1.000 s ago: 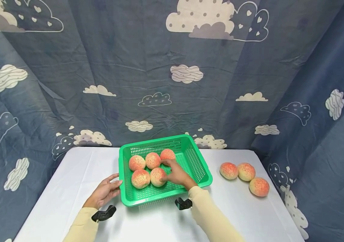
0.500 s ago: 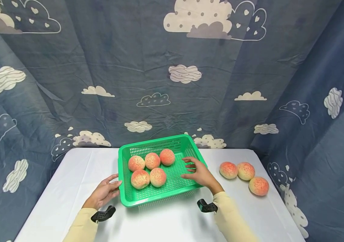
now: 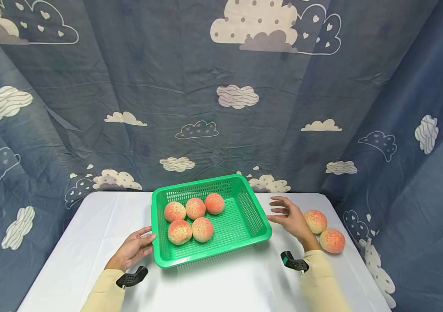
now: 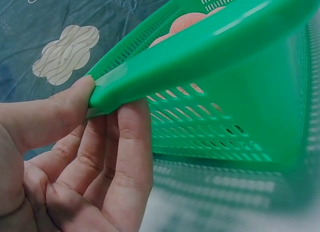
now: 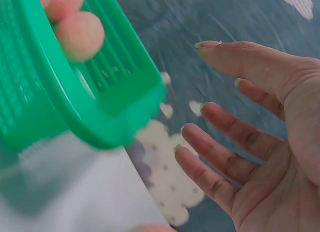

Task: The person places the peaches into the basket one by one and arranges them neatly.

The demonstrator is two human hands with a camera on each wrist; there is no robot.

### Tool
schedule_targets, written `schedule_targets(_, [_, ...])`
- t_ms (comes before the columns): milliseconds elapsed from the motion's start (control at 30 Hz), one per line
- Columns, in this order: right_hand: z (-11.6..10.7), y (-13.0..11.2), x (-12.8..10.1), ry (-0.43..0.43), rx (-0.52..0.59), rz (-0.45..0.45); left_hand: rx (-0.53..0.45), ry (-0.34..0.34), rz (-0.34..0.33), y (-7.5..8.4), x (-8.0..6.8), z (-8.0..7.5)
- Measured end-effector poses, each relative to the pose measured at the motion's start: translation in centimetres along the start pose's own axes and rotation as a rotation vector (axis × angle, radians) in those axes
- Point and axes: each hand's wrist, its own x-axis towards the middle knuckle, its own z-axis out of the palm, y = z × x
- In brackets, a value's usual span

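Note:
A green plastic basket (image 3: 211,251) with slotted walls stands on the table, holding several red-speckled peaches (image 3: 203,229) grouped toward its left side. My left hand (image 3: 135,248) grips its left rim; in the left wrist view the thumb (image 4: 75,99) lies on the rim's edge and the curled fingers (image 4: 131,142) sit beneath it. To the right of the basket, my right hand (image 3: 293,220) hovers with spread fingers and nothing in its grasp. Just beyond it lie two visible peaches (image 3: 332,241); the third of that group is hidden by the hand.
A white cloth covers the table (image 3: 213,290). Behind and beside it hangs a dark blue curtain (image 3: 147,86) with cloud prints. Each wrist carries a black camera mount (image 3: 131,277).
My right hand has let go of a peach in the basket, which now rests there, and has moved right, out over the basket's right edge toward the loose peaches. The left hand stays put.

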Motion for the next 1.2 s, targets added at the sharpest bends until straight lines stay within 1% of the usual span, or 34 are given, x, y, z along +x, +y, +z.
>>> schedule_targets(133, [-1.8,0.8,-0.5,0.074,-0.05,0.028,-0.003,-0.025,0.003,0.0,0.0,-0.1])
schedule_targets(200, [-2.7,1.4,-0.8,0.113,-0.082,0.04,-0.003,-0.025,0.003,0.0,-0.1,-0.1])
schedule_targets(333, [-4.6,3.5,-1.6,0.207,-0.159,0.047,0.015,-0.014,0.002,-0.1,-0.1,-0.1])
schedule_targets(400, [-5.4,4.7,-2.2,0.26,-0.212,0.059,0.021,-0.004,-0.001,-0.2,0.0,0.0])
schedule_targets(433, [-5.8,5.2,-2.6,0.282,-0.239,0.067,0.025,-0.009,-0.001,-0.3,0.0,-0.1])
schedule_targets(567, [-7.2,7.0,-3.6,0.347,-0.287,0.077,0.029,-0.01,0.001,-0.3,0.0,-0.2])
schedule_targets(700, [-8.6,8.3,-4.4,0.395,-0.309,0.086,0.021,-0.02,0.004,-0.1,-0.1,-0.2])
schedule_targets(900, [-10.1,10.4,-5.5,0.464,-0.325,0.162,-0.004,-0.022,0.005,-0.1,-0.2,-0.1])
schedule_targets(1033, [-10.7,11.7,-6.2,0.484,-0.382,0.24,-0.003,-0.031,0.008,-0.2,-0.2,-0.1])
schedule_targets(1133, [-10.8,12.8,-6.6,0.474,-0.394,0.266,0.002,-0.033,0.009,-0.2,-0.2,-0.2])
schedule_targets(1200, [-10.8,13.5,-6.8,0.466,-0.38,0.275,0.005,-0.027,0.009,-0.1,-0.1,-0.2])
